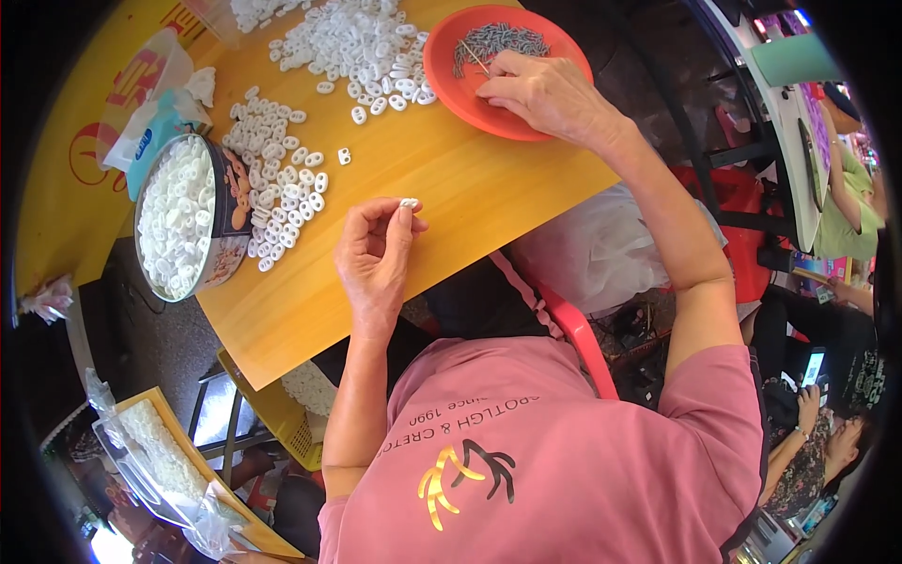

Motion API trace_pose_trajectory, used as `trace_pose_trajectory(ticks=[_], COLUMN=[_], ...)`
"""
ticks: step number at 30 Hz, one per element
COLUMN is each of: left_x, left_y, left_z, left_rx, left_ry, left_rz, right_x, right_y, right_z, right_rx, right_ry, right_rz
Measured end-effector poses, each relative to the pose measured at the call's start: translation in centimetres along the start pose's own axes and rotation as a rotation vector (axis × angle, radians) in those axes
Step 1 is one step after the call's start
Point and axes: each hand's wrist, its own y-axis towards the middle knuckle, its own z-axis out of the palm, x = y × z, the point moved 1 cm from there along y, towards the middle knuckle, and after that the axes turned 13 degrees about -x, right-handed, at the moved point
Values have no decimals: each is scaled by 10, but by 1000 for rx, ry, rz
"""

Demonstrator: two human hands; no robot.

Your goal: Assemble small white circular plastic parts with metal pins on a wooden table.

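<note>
Near the table's front edge, my left hand pinches a small white plastic piece between thumb and fingertip. At the far right of the table my right hand reaches into a red plastic dish. Its fingers are drawn together beside a heap of small grey metal screws; whatever they hold is too small to make out. A thin pale stick lies among the screws. Many oval white plastic pieces with two holes lie spread to the left, and one loose piece sits apart from them.
A round tub full of white pieces stands at the table's left edge, beside a blue tissue pack. Another white heap lies at the back. A red chair and plastic bag are below; another person holds a phone.
</note>
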Motion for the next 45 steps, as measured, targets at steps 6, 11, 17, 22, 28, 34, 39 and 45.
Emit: trace_pose_trajectory(ticks=[6,11,17,22,28,34,39,45], left_x=[-1,-1,-6,-10,-5,-2,-2,-1], left_y=[-1,-1,6,4,1,0,0,0], left_z=[0,-1,-6,-14,-21,-21,-19,-19], left_rx=[1,-25,-29,-49,-63,-55,-30,-14], left_ry=[6,-18,-226,-274,-276,-244,-214,-197], left_rz=[-6,-14,-96,-134,-160,-131,-104,-66], right_x=[-3,-5,-7,-2,-6,-23,-18,-7], right_y=[-2,-1,1,6,3,-13,-21,-19], right_z=[4,9,9,1,-21,-38,-39,-27], right_rx=[42,18,-43,-133,-55,30,199,288], right_ry=[-8,33,-3,2,-33,-103,-25,-76], right_rz=[-64,-77,-41,90,140,190,428,478])
